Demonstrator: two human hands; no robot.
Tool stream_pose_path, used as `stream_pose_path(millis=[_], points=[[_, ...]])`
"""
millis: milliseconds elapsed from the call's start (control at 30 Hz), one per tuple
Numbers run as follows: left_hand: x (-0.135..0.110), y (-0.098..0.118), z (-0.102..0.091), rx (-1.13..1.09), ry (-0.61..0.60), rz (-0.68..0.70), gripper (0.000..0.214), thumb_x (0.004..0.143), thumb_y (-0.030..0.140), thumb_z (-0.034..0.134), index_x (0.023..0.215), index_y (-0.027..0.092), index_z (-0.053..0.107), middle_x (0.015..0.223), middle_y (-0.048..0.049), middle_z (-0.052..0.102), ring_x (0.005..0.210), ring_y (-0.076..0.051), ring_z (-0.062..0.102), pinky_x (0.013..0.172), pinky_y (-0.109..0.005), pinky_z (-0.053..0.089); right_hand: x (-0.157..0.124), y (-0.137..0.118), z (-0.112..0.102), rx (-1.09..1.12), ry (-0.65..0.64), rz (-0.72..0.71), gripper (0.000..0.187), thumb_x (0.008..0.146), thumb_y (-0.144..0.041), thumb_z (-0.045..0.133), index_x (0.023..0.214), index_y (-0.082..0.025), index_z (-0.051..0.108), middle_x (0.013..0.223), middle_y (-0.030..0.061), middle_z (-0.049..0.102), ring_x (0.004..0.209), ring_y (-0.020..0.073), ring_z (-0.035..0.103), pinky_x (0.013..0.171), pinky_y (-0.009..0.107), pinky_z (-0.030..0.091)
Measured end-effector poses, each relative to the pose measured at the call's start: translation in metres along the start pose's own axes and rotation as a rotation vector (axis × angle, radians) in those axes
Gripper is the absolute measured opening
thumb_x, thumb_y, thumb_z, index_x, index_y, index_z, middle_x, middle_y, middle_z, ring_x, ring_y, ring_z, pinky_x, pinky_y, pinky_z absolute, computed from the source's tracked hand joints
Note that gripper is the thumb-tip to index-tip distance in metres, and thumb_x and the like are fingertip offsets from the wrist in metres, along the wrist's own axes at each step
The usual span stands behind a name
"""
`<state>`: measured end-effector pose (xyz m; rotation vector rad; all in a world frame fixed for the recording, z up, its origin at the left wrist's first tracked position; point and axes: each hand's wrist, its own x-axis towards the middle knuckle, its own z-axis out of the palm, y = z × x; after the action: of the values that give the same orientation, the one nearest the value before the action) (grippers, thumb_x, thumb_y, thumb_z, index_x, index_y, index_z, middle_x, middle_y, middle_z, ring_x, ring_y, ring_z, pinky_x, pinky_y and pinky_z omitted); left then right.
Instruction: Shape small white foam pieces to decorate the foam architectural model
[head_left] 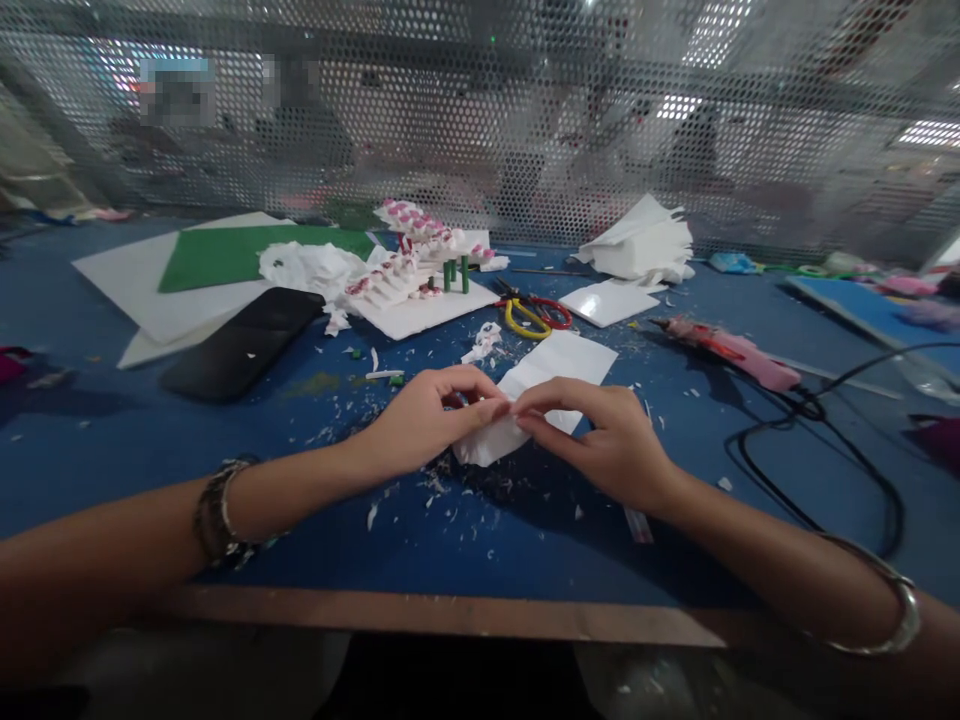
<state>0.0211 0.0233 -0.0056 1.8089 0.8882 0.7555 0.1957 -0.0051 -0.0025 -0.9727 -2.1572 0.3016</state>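
A creased piece of white paper (pixel 564 362) is between my hands, just above or on the blue table. My left hand (pixel 431 415) comes in from the left, thumb and index finger pinched at the middle of the paper. Right beside it, my right hand (pixel 600 430) pinches too, and the fingertips of both hands nearly touch. Whether a small bit also lies between the fingertips, I cannot tell. Beyond the paper lie scissors with yellow handles (pixel 527 320) and another pair with red handles (pixel 555 312). A crumpled white scrap (pixel 484 342) sits close by.
A white model with pink-topped pieces and green posts (pixel 405 295) stands behind. A black phone (pixel 244 345) and a green sheet (pixel 225 258) are left. To the right lie a pink glue gun (pixel 731 352) with a black cord (pixel 862 465), white sheets (pixel 637 245), and a blue board (pixel 862 310).
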Motion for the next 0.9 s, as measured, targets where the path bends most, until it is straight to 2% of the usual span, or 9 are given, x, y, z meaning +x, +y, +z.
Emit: stream_pose_path(millis=[133, 233, 400, 533, 700, 900], points=[[-0.002, -0.003, 0.003, -0.228, -0.010, -0.131, 0.012, 0.073, 0.027, 0.055, 0.071, 0.016, 0.061, 0.065, 0.0021, 0.059, 0.057, -0.006, 0.050, 0.052, -0.015, 0.037, -0.001, -0.002, 0.000, 0.010, -0.010, 0.027, 0.009, 0.073, -0.020, 0.057, 0.081, -0.017, 0.061, 0.075, -0.0016, 0.067, 0.065, 0.0061, 0.059, 0.062, 0.014, 0.044], [-0.004, -0.003, 0.006, -0.314, 0.018, -0.180, 0.012, 0.072, 0.026, 0.056, 0.068, 0.016, 0.061, 0.063, 0.0028, 0.057, 0.055, -0.005, 0.048, 0.050, -0.014, 0.037, -0.003, -0.004, 0.002, 0.046, 0.000, 0.085, 0.011, 0.072, -0.023, 0.058, 0.082, -0.018, 0.061, 0.073, -0.0017, 0.066, 0.064, 0.0068, 0.059, 0.061, 0.016, 0.045], [-0.007, -0.001, 0.011, -0.353, 0.084, -0.157, 0.012, 0.073, 0.025, 0.055, 0.068, 0.016, 0.058, 0.059, 0.0037, 0.053, 0.050, -0.004, 0.043, 0.045, -0.013, 0.035, -0.006, -0.009, 0.006, 0.202, 0.009, 0.196, 0.019, 0.071, -0.027, 0.059, 0.086, -0.016, 0.058, 0.081, 0.0018, 0.065, 0.072, 0.0097, 0.059, 0.064, 0.020, 0.047], [-0.011, -0.001, 0.014, -0.352, 0.075, -0.130, 0.012, 0.074, 0.025, 0.054, 0.068, 0.015, 0.058, 0.059, 0.0027, 0.053, 0.050, -0.005, 0.045, 0.046, -0.015, 0.037, -0.006, -0.014, 0.008, 0.215, 0.045, 0.242, 0.013, 0.071, -0.025, 0.059, 0.081, -0.016, 0.058, 0.072, -0.0007, 0.063, 0.056, 0.0058, 0.054, 0.052, 0.016, 0.043], [-0.012, -0.004, 0.015, -0.391, 0.076, -0.157, 0.013, 0.074, 0.026, 0.054, 0.068, 0.015, 0.057, 0.062, 0.0026, 0.053, 0.055, -0.005, 0.047, 0.049, -0.015, 0.038, -0.005, -0.014, 0.006, 0.114, 0.066, 0.224, 0.010, 0.071, -0.022, 0.060, 0.078, -0.017, 0.063, 0.061, -0.0036, 0.062, 0.043, 0.0030, 0.044, 0.041, 0.014, 0.035], [-0.012, -0.006, 0.014, -0.356, 0.038, -0.140, 0.017, 0.075, 0.029, 0.054, 0.068, 0.015, 0.057, 0.063, 0.0034, 0.053, 0.056, -0.005, 0.046, 0.049, -0.015, 0.036, -0.005, -0.012, 0.002, -0.014, 0.047, 0.117, 0.006, 0.071, -0.019, 0.060, 0.073, -0.016, 0.064, 0.062, -0.0029, 0.066, 0.045, 0.0038, 0.051, 0.044, 0.014, 0.038]])
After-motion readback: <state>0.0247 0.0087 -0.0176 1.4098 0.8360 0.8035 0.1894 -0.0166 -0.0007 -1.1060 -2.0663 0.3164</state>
